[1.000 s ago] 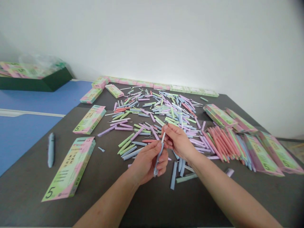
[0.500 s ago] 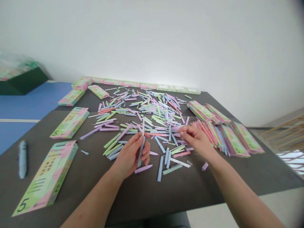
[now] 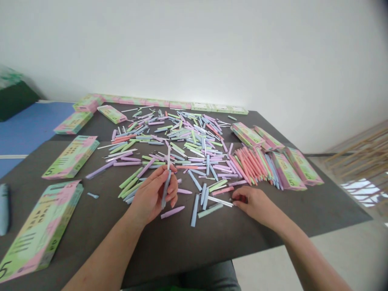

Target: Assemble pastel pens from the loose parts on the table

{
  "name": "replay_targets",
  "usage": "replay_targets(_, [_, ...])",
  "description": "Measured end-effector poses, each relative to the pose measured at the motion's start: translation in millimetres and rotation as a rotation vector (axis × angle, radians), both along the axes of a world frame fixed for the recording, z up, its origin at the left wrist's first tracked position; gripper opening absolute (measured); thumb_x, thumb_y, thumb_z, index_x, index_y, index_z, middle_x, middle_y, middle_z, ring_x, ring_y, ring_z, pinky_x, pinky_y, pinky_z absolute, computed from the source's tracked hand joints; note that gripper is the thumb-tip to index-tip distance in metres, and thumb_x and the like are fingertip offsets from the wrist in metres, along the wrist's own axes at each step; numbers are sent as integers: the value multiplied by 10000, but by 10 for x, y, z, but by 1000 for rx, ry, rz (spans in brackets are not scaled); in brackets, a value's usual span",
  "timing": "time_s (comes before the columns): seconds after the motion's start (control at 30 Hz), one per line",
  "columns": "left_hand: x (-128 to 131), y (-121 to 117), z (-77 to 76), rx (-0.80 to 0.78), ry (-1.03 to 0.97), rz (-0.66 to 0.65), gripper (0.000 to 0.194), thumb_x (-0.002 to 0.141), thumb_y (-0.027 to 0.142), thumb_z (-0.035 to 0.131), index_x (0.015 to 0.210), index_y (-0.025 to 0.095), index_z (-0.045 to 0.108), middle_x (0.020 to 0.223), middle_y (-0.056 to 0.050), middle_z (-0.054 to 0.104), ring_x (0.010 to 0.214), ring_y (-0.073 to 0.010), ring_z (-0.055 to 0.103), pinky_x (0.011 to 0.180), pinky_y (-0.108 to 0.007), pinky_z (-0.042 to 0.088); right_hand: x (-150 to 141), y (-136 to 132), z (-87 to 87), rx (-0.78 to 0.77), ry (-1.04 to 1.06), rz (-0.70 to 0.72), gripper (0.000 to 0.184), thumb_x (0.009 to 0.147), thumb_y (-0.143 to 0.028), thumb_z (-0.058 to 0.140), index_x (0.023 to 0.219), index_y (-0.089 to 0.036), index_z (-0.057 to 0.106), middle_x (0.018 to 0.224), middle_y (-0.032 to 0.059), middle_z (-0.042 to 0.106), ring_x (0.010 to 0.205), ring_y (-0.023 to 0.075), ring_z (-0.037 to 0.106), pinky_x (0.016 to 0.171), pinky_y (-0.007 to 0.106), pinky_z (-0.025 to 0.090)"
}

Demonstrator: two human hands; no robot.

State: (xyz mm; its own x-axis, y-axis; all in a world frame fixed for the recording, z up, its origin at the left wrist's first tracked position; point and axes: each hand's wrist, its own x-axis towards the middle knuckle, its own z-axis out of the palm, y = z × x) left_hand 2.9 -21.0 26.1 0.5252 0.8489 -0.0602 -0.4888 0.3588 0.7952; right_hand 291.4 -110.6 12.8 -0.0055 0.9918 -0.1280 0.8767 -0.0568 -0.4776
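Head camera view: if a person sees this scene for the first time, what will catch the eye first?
The eye goes first to the big scattered heap of pastel pen parts in the middle of the dark table. In front of it, the left hand holds a pale blue pen barrel with a white refill upright. To the right lies a fanned row of pink pens, and pink-and-green boxes lie around the table's edges.

Right hand back down on the table

The right hand (image 3: 254, 203), up by the pink pens (image 3: 247, 165) half a second ago, now lies low on the dark tabletop (image 3: 169, 242), fingertips at a loose white refill (image 3: 220, 201). Its earlier pinch on the blue pen (image 3: 165, 188) in the left hand (image 3: 153, 198) is gone. The view has swung left, showing more floor (image 3: 342, 250).
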Motion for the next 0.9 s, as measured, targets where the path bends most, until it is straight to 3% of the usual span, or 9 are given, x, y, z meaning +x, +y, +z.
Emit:
replay_targets(0.2, [-2,4,-7,13,8,-16,90,913,228,475,943,179,544,572,46,458,423,-83,419,382,-204,431,-140,73,-43,45,9,50,158,804,-153,526,780,-184,679,795,53,686,723,199,613,685,309,434])
replay_targets(0.43, [5,-2,-3,6,20,-24,84,908,229,479,935,181,542,569,51,454,416,-81,416,382,-202,428,-354,240,-265,177,24,67,118,827,-144,523,805,-178,634,816,61,644,739,198,597,690,318,445])
replay_targets(0.6, [0,0,-4,-6,11,-19,87,891,243,514,929,172,546,571,50,462,418,-83,425,384,-207,429,-495,182,-254,292,93,80,177,862,-143,494,965,-186,631,946,93,642,851,215,608,769,356,483])
replay_targets(0.8, [0,-3,-2,-13,6,-33,90,892,238,512,938,172,551,572,49,461,412,-78,420,388,-207,430,-594,-50,-206,318,175,403,179,846,-204,603,1017,-225,651,1031,96,643,992,245,577,861,403,486])
replay_targets(0.9, [1,-9,-1,-5,11,-39,93,912,225,472,944,174,542,579,49,452,415,-76,411,386,-204,428,-621,-39,-260,311,167,451,222,856,-184,594,1069,-229,639,1029,89,654,978,240,575,880,426,474])
